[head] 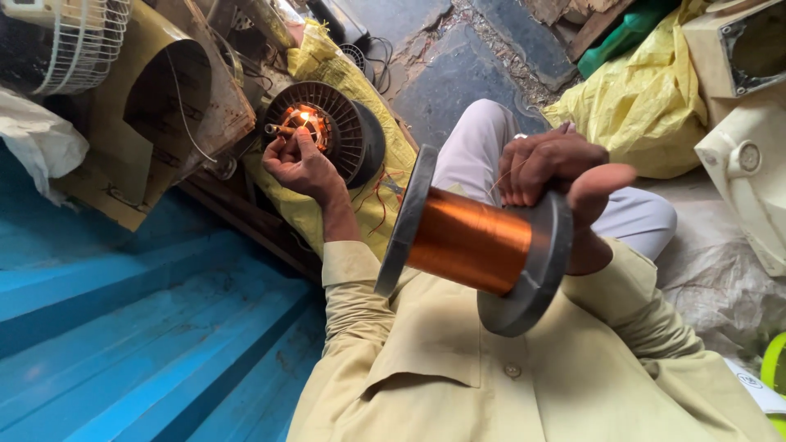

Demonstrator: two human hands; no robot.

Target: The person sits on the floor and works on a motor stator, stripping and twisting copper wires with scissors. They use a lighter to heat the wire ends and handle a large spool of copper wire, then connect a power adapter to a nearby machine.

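A black round fan stator (348, 135) with copper windings at its centre lies on yellow sacking (372, 209) ahead of me. My left hand (299, 164) reaches to its hub, thumb and fingers pinched together on thin copper wire at the winding. My right hand (557, 176) holds up a large spool of copper wire (471, 239) with grey flanges, gripping it by the far flange above my lap. A fine strand of wire runs across the fingers of that hand.
A blue painted surface (139, 327) fills the left. A rusty metal housing (164, 106) and a white fan guard (78, 41) stand at the upper left. Yellow plastic bags (647, 102) and cream fan casings (745, 155) lie at the right, on a stone floor (458, 74).
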